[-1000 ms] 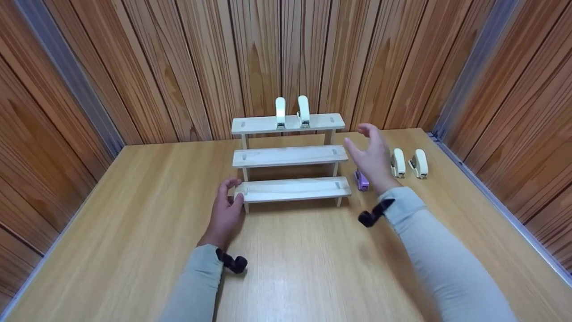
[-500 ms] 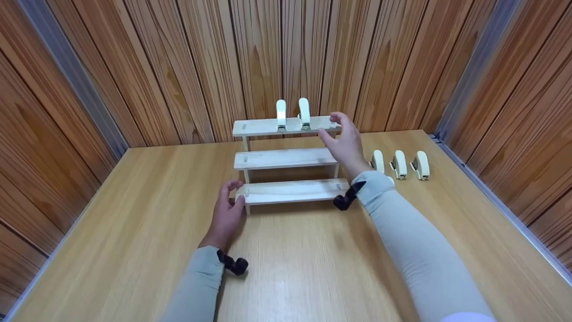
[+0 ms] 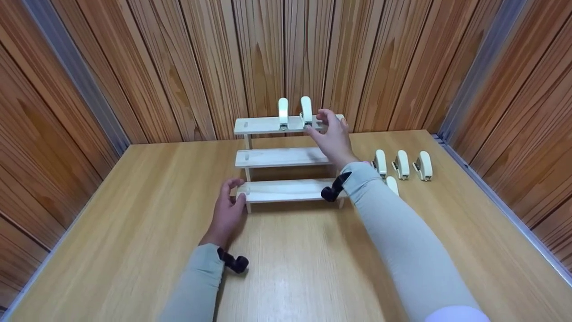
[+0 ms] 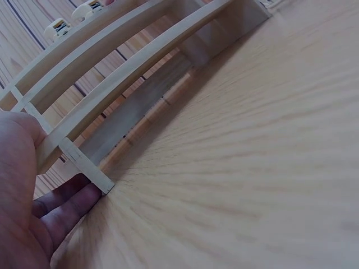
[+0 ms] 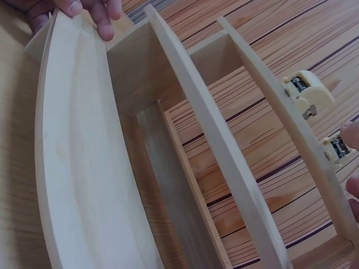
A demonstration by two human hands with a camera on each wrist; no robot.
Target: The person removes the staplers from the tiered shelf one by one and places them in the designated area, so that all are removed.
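A three-tier wooden shelf stand [image 3: 286,190] stands on the table. On its top tier are two cream-white staplers, a left stapler [image 3: 283,114] and a right stapler [image 3: 306,111], both upright. My left hand [image 3: 225,214] grips the left end of the lowest tier; in the left wrist view its fingers [image 4: 76,210] touch the stand's leg. My right hand [image 3: 333,138] is at the top tier's right end, thumb and fingers spread beside the right stapler. At the right wrist view's edge, fingertips [image 5: 351,134] sit close to that stapler [image 5: 339,150]; contact cannot be made out.
Right of the stand, three cream staplers [image 3: 402,165] stand in a row on the table [image 3: 286,268]. Another cream stapler [image 3: 392,184] is partly hidden by the right sleeve [image 3: 393,237]. Wood-grain walls [image 3: 201,67] close in the back and sides.
My right hand has moved left from beside the stand to the right stapler on the top tier. A purple stapler seen earlier is now hidden by the arm. The left hand keeps its place.
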